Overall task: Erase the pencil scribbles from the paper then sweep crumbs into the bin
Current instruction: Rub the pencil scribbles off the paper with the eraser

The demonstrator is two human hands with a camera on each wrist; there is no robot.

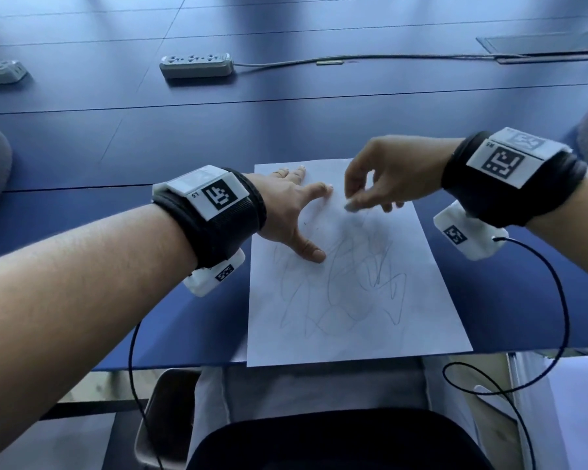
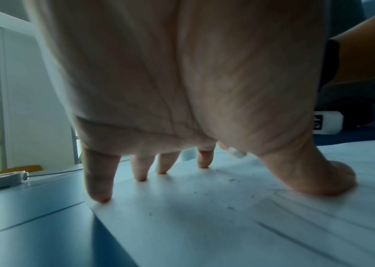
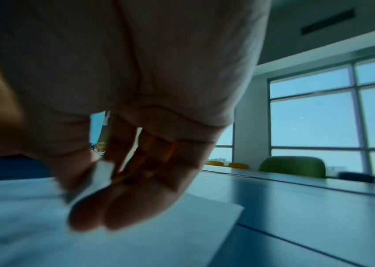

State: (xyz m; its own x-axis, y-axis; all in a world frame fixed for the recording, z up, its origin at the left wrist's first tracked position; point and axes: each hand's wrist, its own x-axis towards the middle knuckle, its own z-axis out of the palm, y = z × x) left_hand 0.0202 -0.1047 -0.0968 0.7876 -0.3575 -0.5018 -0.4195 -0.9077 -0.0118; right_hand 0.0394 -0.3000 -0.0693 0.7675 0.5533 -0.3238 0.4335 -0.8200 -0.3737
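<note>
A white sheet of paper (image 1: pixel 350 300) lies on the blue table (image 1: pixel 150 147), its near edge over the table's front edge. Grey pencil scribbles (image 1: pixel 347 286) cover its middle and lower part. My left hand (image 1: pixel 296 212) presses flat on the sheet's upper left, fingers spread and straight; the fingertips (image 2: pixel 140 178) and thumb rest on the paper (image 2: pixel 227 225). My right hand (image 1: pixel 374 184) pinches a small white eraser (image 1: pixel 351 205) at the upper part of the sheet. In the right wrist view the eraser (image 3: pixel 95 178) sits between thumb and fingers. A few dark crumbs (image 2: pixel 231 180) dot the paper.
A grey power strip (image 1: pixel 197 65) with its cable lies farther back on the table, another strip (image 1: pixel 0 72) at the far left. A metal bin (image 1: pixel 165 418) stands on the floor below the table's front edge. Black wrist cables hang near the front edge.
</note>
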